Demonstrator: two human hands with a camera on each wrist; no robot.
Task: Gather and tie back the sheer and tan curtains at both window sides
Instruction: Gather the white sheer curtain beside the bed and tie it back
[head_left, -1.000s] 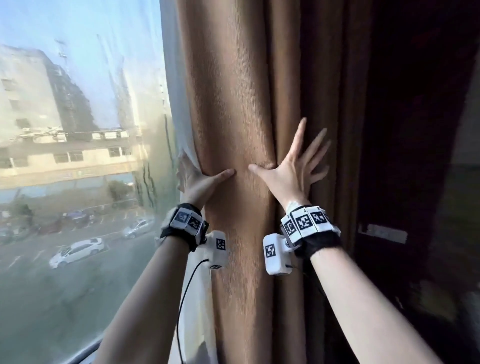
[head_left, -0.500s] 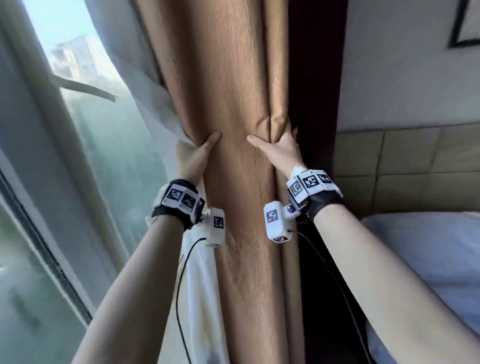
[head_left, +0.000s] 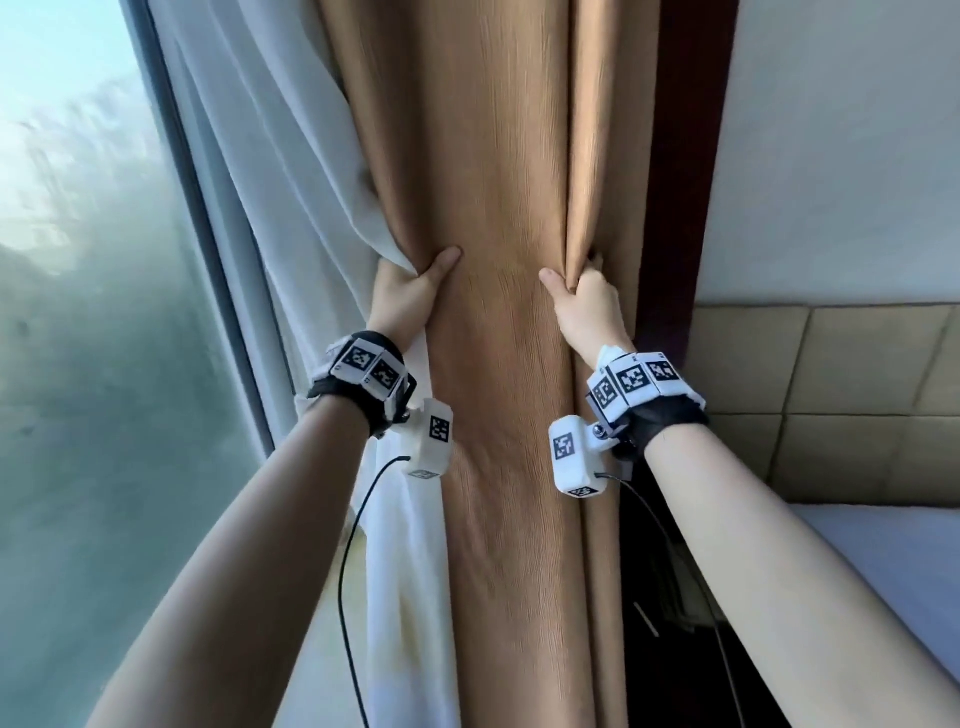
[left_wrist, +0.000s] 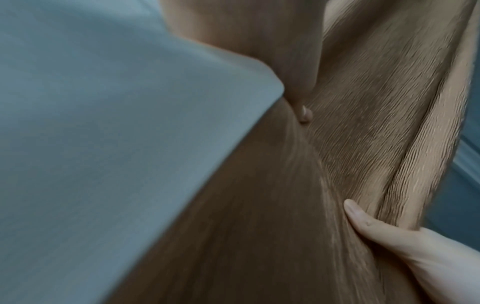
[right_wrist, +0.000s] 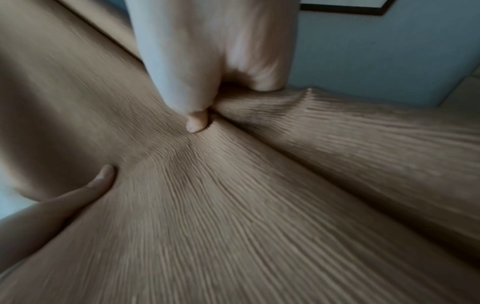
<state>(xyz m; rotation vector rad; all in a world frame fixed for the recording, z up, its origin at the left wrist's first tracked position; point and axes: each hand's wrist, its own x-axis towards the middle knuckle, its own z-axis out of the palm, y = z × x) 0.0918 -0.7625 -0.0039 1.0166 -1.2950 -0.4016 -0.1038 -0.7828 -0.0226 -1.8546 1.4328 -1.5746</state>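
Hands first: our left hand (head_left: 410, 291) and right hand (head_left: 587, 306) squeeze the tan curtain (head_left: 493, 364) and sheer curtain (head_left: 291, 208) together, so next we need a tie.

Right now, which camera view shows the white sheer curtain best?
The head view: the sheer curtain hangs in folds between the window and the tan curtain, gathered by the left hand. The left wrist view shows only a blurred pale sheet of it. The right wrist view shows almost only tan fabric.
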